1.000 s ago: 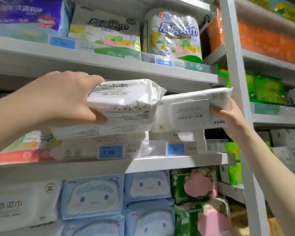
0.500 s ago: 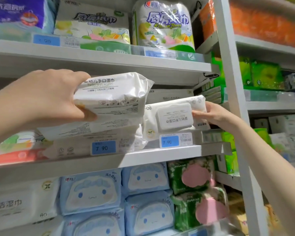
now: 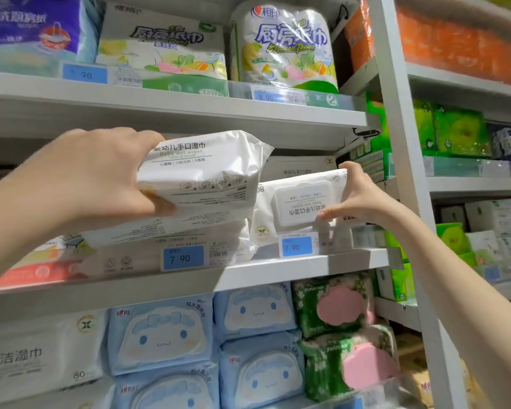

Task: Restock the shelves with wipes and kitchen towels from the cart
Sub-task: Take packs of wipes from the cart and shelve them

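Observation:
My left hand [image 3: 89, 178] grips a white pack of baby wet wipes [image 3: 201, 169] by its left end, holding it on top of a stack of the same packs [image 3: 171, 237] on the middle shelf [image 3: 189, 278]. My right hand [image 3: 357, 196] holds a second white wipes pack [image 3: 298, 205] at its right end, thumb below and fingers above. This pack lies upside down with its flip lid facing me, low on the shelf to the right of the stack. Another white pack [image 3: 298, 169] stands behind it.
Kitchen towel packs [image 3: 163, 42] and a roll pack [image 3: 283, 45] sit on the upper shelf. Blue cartoon wipes [image 3: 160, 335] and green-pink packs [image 3: 334, 305] fill the shelf below. A grey upright post [image 3: 401, 160] stands right of my right hand, with green goods beyond.
My right hand has brought its pack down and further into the shelf, to just above the price tag. My left hand still holds its pack on the stack.

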`<action>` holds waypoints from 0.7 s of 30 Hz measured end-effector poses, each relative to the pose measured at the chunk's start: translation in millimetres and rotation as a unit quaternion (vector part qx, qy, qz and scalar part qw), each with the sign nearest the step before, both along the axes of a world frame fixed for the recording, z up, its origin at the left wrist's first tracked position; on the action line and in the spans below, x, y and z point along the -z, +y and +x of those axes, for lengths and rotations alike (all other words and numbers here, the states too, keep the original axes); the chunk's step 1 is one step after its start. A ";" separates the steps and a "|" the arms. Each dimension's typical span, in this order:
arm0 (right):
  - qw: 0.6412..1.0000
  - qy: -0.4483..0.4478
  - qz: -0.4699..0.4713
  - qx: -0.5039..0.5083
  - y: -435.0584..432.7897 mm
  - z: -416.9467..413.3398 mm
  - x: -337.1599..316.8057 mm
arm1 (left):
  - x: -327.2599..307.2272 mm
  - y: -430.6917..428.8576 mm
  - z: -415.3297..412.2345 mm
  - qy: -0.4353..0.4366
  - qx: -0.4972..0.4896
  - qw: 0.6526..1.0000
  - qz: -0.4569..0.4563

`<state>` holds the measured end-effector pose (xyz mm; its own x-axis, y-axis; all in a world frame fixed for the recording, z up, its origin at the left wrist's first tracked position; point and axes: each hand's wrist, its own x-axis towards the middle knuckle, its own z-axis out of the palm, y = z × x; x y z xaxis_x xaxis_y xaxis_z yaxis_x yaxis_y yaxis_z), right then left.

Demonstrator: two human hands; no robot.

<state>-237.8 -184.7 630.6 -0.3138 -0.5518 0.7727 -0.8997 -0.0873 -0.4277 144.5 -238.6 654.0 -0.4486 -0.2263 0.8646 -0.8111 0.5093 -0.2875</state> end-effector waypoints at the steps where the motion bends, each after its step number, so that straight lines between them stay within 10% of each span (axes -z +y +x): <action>1: 1.000 0.009 -0.024 0.001 -3.3 -1.2 2.8 | 0.5 -0.7 0.0 0.004 0.001 1.000 -0.008; 21: 0.999 -0.028 -0.031 -0.008 0.3 1.4 24.5 | 1.3 8.5 -6.2 -0.047 -0.007 0.999 0.010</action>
